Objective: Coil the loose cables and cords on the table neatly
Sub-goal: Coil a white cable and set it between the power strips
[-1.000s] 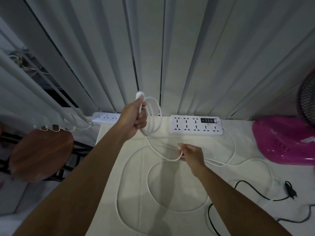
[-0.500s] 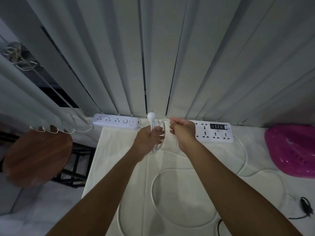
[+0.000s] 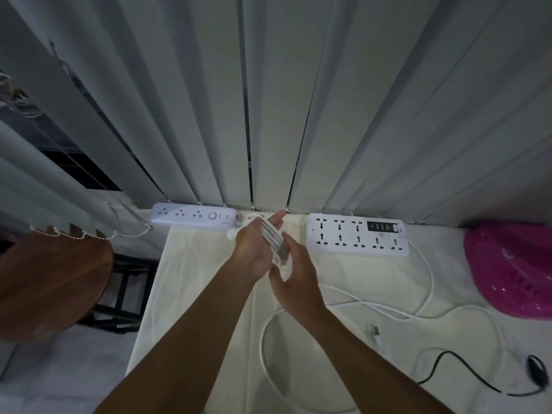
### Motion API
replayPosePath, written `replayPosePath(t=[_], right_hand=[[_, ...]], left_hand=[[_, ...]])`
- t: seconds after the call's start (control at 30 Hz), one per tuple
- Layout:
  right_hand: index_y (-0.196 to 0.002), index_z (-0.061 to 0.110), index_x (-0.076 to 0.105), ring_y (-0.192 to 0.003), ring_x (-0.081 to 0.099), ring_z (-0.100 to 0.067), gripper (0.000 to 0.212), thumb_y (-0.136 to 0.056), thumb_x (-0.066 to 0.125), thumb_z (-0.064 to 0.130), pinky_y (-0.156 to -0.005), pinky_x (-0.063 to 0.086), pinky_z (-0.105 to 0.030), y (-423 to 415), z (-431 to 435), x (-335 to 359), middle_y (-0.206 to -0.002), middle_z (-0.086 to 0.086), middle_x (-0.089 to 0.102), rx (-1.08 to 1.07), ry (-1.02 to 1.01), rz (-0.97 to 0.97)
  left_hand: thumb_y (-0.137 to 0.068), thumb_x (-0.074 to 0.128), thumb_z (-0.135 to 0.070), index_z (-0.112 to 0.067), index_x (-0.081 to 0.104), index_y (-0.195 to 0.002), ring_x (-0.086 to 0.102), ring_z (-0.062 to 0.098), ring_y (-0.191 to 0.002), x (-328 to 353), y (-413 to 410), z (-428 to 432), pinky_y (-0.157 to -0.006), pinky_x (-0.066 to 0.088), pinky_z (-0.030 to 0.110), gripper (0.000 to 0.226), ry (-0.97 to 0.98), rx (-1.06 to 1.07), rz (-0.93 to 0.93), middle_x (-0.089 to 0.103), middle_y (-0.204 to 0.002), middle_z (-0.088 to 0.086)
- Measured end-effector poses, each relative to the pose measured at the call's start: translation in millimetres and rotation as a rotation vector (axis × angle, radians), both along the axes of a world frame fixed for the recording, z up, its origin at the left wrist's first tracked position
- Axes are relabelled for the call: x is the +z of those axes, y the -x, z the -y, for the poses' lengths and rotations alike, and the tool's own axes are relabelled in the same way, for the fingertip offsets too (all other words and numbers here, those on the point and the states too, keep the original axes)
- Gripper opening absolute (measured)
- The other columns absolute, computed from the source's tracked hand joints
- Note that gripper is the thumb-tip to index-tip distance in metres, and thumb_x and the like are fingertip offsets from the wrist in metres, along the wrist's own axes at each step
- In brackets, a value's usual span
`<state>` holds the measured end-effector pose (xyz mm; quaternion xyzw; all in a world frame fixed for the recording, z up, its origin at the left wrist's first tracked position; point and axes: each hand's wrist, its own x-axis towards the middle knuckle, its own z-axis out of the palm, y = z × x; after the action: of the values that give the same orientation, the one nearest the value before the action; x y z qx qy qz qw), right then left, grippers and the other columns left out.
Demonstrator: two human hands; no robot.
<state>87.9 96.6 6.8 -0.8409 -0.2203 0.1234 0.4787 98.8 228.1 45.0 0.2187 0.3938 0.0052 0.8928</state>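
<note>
- My left hand (image 3: 254,249) has its fingers stretched out flat, with several loops of the thick white round cable (image 3: 276,245) lying across its palm near the table's far edge.
- My right hand (image 3: 294,274), fingers spread and not closed, presses against those loops from the right side.
- The cable's loose length curves over the cream cloth-covered table (image 3: 194,282) towards the near edge.
- A narrow white power strip (image 3: 192,218) lies at the far left corner.
- A wide white multi-socket strip (image 3: 357,238) lies along the far edge, right of my hands.
- A thin black cord (image 3: 466,373) lies by the right edge.
</note>
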Motion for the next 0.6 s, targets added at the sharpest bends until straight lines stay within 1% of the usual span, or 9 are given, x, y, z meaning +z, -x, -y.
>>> replayPosePath(t=[0.07,0.13,0.17,0.23,0.33,0.4,0.47,0.53,0.6], right_hand=[[-0.143,0.015,0.040,-0.111,0.049,0.007,0.053,-0.095,0.061,0.013,-0.093,0.035,0.000,-8,-5,-3,-0.126,0.007,0.048,0.054,0.030,-0.028],[-0.133,0.010,0.044,-0.106,0.054,-0.011,0.034,-0.101,0.053,0.013,-0.087,0.043,-0.017,-24,-10,-4,-0.122,-0.005,0.053,0.034,0.043,-0.048],[-0.128,0.007,0.045,-0.100,0.055,-0.017,0.027,-0.102,0.050,0.012,-0.082,0.042,-0.023,-33,-13,-3,-0.117,-0.008,0.056,0.035,0.050,-0.060],[-0.124,0.006,0.046,-0.091,0.054,-0.018,0.022,-0.103,0.045,0.009,-0.074,0.037,-0.021,-50,-16,-4,-0.110,-0.010,0.058,0.069,0.068,-0.088],[-0.122,0.011,0.046,-0.085,0.054,-0.017,0.019,-0.103,0.042,0.009,-0.067,0.035,-0.025,-74,-18,-7,-0.099,-0.002,0.058,0.098,0.138,-0.129],[-0.122,0.015,0.045,-0.082,0.055,-0.016,0.018,-0.105,0.040,0.014,-0.070,0.040,-0.029,-87,-20,-11,-0.093,0.007,0.056,0.130,0.166,-0.180],[-0.127,0.017,0.046,-0.091,0.058,-0.017,0.022,-0.106,0.040,0.018,-0.084,0.051,-0.040,-98,-22,-14,-0.096,0.012,0.056,0.163,0.169,-0.234],[-0.128,0.020,0.049,-0.097,0.059,-0.021,0.024,-0.105,0.042,0.016,-0.093,0.053,-0.052,-108,-25,-15,-0.100,0.011,0.057,0.173,0.163,-0.282],[-0.121,0.027,0.053,-0.085,0.060,-0.018,0.022,-0.104,0.043,0.017,-0.088,0.057,-0.053,-118,-28,-19,-0.097,0.008,0.059,0.177,0.172,-0.314]], left_hand=[[-0.106,0.032,-0.031,-0.005,0.057,-0.136,0.066,0.002,-0.077,1,-4,2,-0.097,0.043,0.015,0.047,0.085,0.005,0.029,0.068,-0.122,0.003],[-0.105,0.035,-0.025,-0.006,0.057,-0.137,0.066,0.008,-0.079,1,-8,2,-0.082,0.050,0.017,0.043,-0.033,-0.089,-0.015,0.074,-0.095,0.001],[-0.105,0.035,-0.025,-0.005,0.057,-0.136,0.065,0.012,-0.089,1,-9,0,-0.076,0.049,0.020,0.043,-0.153,-0.158,-0.083,0.073,-0.101,0.006],[-0.106,0.030,-0.035,-0.002,0.060,-0.131,0.063,0.017,-0.100,-1,-6,-13,-0.070,0.044,0.023,0.051,-0.347,-0.332,-0.190,0.069,-0.120,0.015],[-0.098,0.019,-0.064,-0.002,0.072,-0.101,0.071,0.029,-0.074,-7,7,-42,-0.068,0.048,0.030,0.081,-0.677,-0.615,-0.318,0.078,-0.094,0.016],[-0.094,0.023,-0.070,-0.008,0.071,-0.088,0.071,0.030,-0.075,-18,13,-60,-0.075,0.052,0.035,0.078,-1.101,-0.595,-0.479,0.077,-0.083,0.009],[-0.096,0.032,-0.063,-0.015,0.065,-0.100,0.067,0.029,-0.095,-35,12,-69,-0.085,0.049,0.036,0.058,-1.427,-0.542,-0.446,0.072,-0.098,0.005],[-0.101,0.036,-0.053,-0.018,0.056,-0.127,0.062,0.029,-0.113,-52,9,-68,-0.096,0.046,0.039,0.048,-1.477,-0.610,-0.233,0.067,-0.123,0.009],[-0.103,0.030,-0.051,-0.023,0.042,-0.145,0.052,0.032,-0.128,-69,5,-63,-0.108,0.039,0.047,0.053,-1.433,-0.693,-0.172,0.056,-0.142,0.010]])
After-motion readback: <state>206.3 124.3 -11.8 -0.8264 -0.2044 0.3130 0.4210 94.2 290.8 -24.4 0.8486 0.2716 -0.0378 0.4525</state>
